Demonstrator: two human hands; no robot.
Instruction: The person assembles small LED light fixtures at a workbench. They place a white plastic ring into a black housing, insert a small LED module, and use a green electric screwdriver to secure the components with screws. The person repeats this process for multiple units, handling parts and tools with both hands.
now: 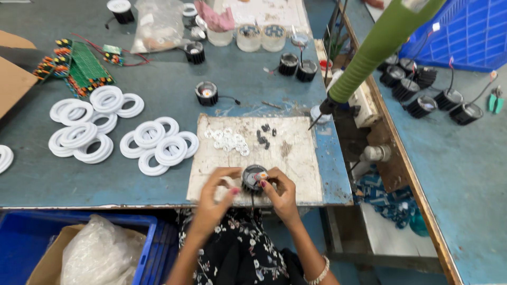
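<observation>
Both hands, left hand (pixel 217 186) and right hand (pixel 281 191), pinch a black lamp housing (pixel 254 177) on a board (pixel 296 158), near washers (pixel 228 140) and screws (pixel 265 135).

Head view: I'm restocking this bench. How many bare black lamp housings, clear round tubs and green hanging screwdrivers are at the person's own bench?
Loose black lamp housings: 4
Housing in hand, between left hand and right hand: 1
Clear round tubs: 2
Green hanging screwdriver: 1
Total: 8
</observation>
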